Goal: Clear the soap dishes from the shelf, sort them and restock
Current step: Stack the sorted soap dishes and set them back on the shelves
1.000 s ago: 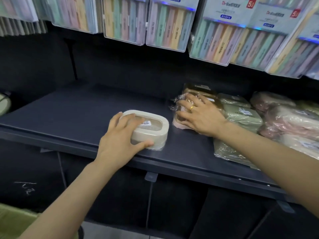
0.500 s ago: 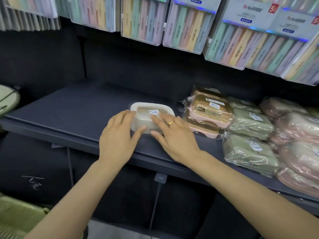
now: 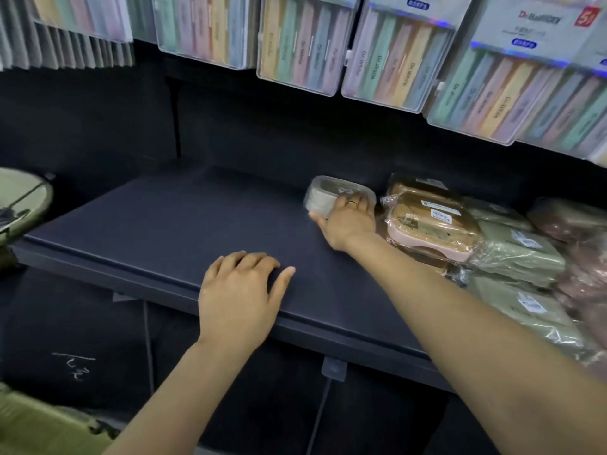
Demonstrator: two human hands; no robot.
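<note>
**Soap dish held at the rear of a dark shelf**

Nearest the viewer, a green basket (image 3: 42, 425) shows at the lower left corner, below the shelf. Two bare forearms reach forward from the bottom edge. The left hand (image 3: 241, 290) rests palm down on the front edge of the shelf (image 3: 157, 231), fingers loosely spread and thumb out to the right; it holds nothing. Farther in, the right hand (image 3: 348, 221), with a ring (image 3: 352, 202) on one finger, grips a white soap dish (image 3: 331, 195) wrapped in clear film: the thumb lies under its near left end and the fingers curl over its top. The dish is tilted, its near side raised toward the viewer, and sits toward the back of the shelf, just left of the stacked stock. Immediately right of the hand, pink dishes (image 3: 433, 224) with brown lids lie stacked in film. Beside and in front of these lie green dishes (image 3: 522, 254), and at the far right edge, further pink wrapped ones (image 3: 581, 224). The left half of the shelf surface is bare. At the far left edge, a round pale green object (image 3: 23, 205) is partly in view. Above, at the rear, clear packs (image 3: 299, 47) of pastel-coloured items hang in a row.
</note>
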